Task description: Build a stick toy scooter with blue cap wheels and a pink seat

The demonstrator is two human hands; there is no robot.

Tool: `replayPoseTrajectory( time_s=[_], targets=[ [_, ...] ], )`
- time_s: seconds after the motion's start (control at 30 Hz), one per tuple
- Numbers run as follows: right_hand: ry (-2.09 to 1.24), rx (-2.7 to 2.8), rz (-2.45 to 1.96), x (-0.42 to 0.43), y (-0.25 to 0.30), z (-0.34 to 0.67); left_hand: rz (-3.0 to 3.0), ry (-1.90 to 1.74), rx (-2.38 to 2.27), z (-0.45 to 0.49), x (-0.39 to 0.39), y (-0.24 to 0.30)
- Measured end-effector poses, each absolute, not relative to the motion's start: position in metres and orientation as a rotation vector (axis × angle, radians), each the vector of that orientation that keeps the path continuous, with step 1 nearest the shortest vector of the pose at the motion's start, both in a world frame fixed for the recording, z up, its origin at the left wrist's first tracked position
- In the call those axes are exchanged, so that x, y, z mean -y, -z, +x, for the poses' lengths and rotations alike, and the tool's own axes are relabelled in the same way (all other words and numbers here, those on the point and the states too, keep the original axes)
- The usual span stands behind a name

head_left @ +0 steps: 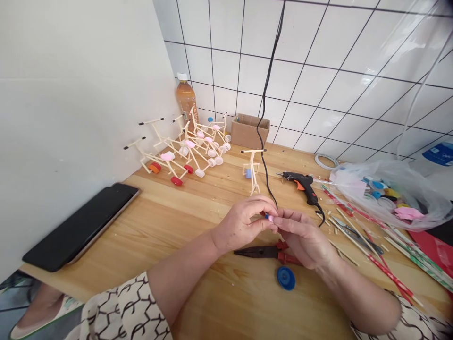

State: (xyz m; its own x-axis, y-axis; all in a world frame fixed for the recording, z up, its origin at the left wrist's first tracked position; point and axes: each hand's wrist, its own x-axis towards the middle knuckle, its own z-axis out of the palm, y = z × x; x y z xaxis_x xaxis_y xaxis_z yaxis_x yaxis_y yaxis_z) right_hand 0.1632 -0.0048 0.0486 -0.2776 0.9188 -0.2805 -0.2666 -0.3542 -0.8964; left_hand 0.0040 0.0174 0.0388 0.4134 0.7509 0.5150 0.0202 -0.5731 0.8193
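My left hand (244, 222) and my right hand (304, 238) meet over the wooden table (198, 293), fingers pinched together on a small pink piece (270, 217). Red-handled pliers (269, 252) lie on the table just under my hands. A blue bottle cap (286, 277) lies in front of my right wrist. A partly built stick frame (252, 172) stands upright behind my hands. A black glue gun (300, 183) rests to the right of it, its cord rising up the tiled wall.
Several finished stick bicycles with cap wheels (184, 151) stand at the back left by a bottle (186, 99) and a cardboard box (247, 130). A black phone (81, 226) lies at left. A plastic bag of caps (389, 193) and loose chopsticks (371, 245) fill the right.
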Motion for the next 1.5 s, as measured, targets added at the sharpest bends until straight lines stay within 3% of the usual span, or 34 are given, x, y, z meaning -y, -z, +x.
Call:
replayPoseTrajectory(
  time_s=[1.5],
  targets=[
    [-1.823,0.893,-0.873,0.006,-0.039,0.166,1.347,-1.086,-0.556,0.003,-0.017,-0.04]
  ],
)
